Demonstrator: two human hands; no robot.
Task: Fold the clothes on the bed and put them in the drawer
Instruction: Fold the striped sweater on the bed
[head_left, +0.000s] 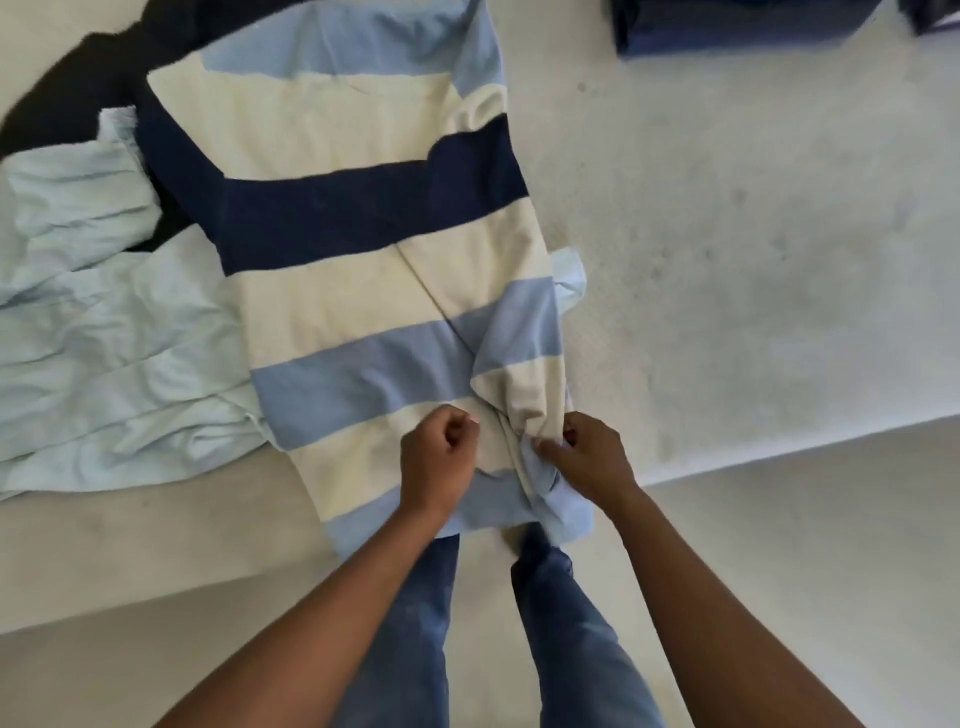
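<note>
A striped shirt (358, 270) with cream, navy and light blue bands lies lengthwise on the pale bed (727, 234), its near end hanging over the bed's front edge. My left hand (439, 457) sits on the cream band near that end with its fingers curled; whether they pinch fabric is unclear. My right hand (587, 457) pinches a bunched fold of the shirt's right side, which is turned inward over the body.
A pale blue garment (104, 338) lies crumpled left of the shirt, and a black garment (78, 88) sits behind it at the far left. Dark blue folded items (727, 26) rest at the bed's far edge. My jeans-clad legs stand below the front edge.
</note>
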